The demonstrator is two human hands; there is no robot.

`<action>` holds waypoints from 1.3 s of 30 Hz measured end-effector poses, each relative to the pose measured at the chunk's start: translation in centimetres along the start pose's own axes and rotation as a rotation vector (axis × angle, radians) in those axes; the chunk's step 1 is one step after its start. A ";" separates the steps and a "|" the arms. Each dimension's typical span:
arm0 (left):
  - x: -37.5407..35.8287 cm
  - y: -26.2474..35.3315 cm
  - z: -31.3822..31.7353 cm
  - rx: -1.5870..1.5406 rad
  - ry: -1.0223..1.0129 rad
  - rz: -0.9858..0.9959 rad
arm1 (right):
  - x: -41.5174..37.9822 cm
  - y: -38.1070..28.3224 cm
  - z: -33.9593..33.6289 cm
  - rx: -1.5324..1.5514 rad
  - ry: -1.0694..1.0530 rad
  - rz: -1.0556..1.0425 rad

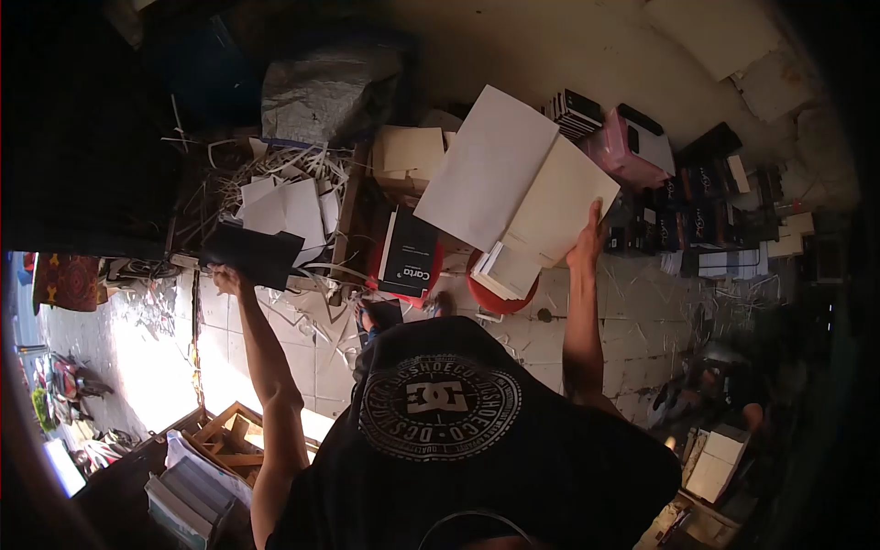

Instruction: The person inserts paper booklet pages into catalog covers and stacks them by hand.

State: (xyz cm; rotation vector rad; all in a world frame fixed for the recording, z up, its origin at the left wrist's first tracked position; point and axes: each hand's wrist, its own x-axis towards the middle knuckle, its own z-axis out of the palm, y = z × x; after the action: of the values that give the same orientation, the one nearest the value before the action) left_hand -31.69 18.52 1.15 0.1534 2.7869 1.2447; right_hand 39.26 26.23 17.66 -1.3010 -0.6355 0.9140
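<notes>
On the left, my left hand (225,279) is closed around the near edge of a black rectangular cover (257,255), held over a box of paper scraps. My right hand (587,243) grips the right edge of a large open sheet (500,165), white on its left half and cream on its right. The thumb lies on the cream side. Below that sheet, a stack of cream paper blocks (506,273) rests on a red round stool (495,298), partly hidden. A black book marked "Carta" (410,252) lies on another red stool between my hands.
Paper strips fill a wooden box (344,206) at the back left. Black boxes (701,215), a pink-wrapped stack (632,151) and black books (577,110) stand at the right. Another person (720,380) sits at the far right. Offcuts litter the tiled floor (632,316).
</notes>
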 end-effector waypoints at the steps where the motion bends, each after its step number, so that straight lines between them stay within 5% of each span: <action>1: -0.6 0.5 1.4 0.057 -0.003 -0.115 | -0.4 -0.7 0.0 0.004 0.056 0.013; 4: -4.8 6.6 6.6 0.284 -0.076 -0.318 | -2.2 -1.2 2.1 0.000 0.100 -0.035; 6: -12.2 11.8 6.1 0.038 -0.546 -0.003 | -3.4 -1.1 3.2 -0.040 -0.013 -0.190; 8: -23.2 16.9 4.6 -0.573 -1.282 0.289 | -3.9 0.3 2.4 -0.251 -0.111 -0.235; 11: -29.9 20.5 3.0 -0.622 -1.547 0.076 | -6.8 -0.8 4.7 -0.470 -0.212 -0.377; 13: -30.7 22.3 1.8 -0.213 -1.304 0.342 | -7.7 -0.9 6.0 -0.594 -0.251 -0.486; 14: -33.5 22.5 1.0 -0.596 -1.018 0.550 | -8.3 -0.5 6.8 -0.550 -0.274 -0.502; 18: -37.6 21.9 -2.0 -0.418 -1.028 0.769 | -9.9 1.2 9.2 -0.553 -0.408 -0.462; 20: -33.1 19.3 0.8 -0.619 -0.854 0.708 | -9.4 2.3 8.4 -0.615 -0.354 -0.470; 21: -26.4 17.7 2.1 -0.319 -0.864 0.408 | -8.0 2.6 6.7 -0.509 -0.232 -0.275; 23: -16.5 11.6 3.4 -0.388 -0.309 -0.040 | -5.2 1.1 3.4 -0.022 -0.051 0.043; 24: -10.4 4.8 5.0 0.171 -0.269 0.348 | -4.7 -1.1 2.8 0.063 0.035 0.059; 25: -4.7 -1.7 6.5 0.727 -0.018 0.696 | -4.3 -1.5 1.8 0.142 -0.009 0.085; 26: -3.1 -2.5 7.1 0.169 -0.263 0.175 | -3.7 -1.8 0.8 0.220 -0.047 0.108; 27: -2.1 -2.8 7.3 -0.381 -0.179 -0.363 | -2.9 -2.1 0.1 0.296 -0.088 0.124; 30: -12.4 6.1 5.5 0.352 0.089 0.145 | -2.6 -0.8 -0.2 0.408 -0.173 0.194; 31: -12.2 5.6 7.7 0.062 -0.112 0.554 | -2.9 -0.6 0.6 0.420 -0.169 0.205; 33: -23.8 13.1 2.5 -0.570 -0.859 0.584 | -3.6 0.0 1.8 0.411 -0.233 0.212; 35: -33.4 17.5 -3.6 -0.726 -1.335 0.684 | -4.3 0.8 2.9 0.392 -0.260 0.232; 37: -38.2 19.7 -7.5 -0.695 -1.454 1.031 | -4.8 1.6 3.4 0.367 -0.240 0.251; 39: -40.6 19.1 -7.5 -0.790 -1.377 1.042 | -5.8 1.5 3.7 0.352 -0.204 0.298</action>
State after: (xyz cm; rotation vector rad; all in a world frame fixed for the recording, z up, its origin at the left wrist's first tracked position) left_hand 8.78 20.57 21.86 1.6747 0.8736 1.3538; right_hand 32.89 23.26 17.41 -1.0057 -0.4155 1.3505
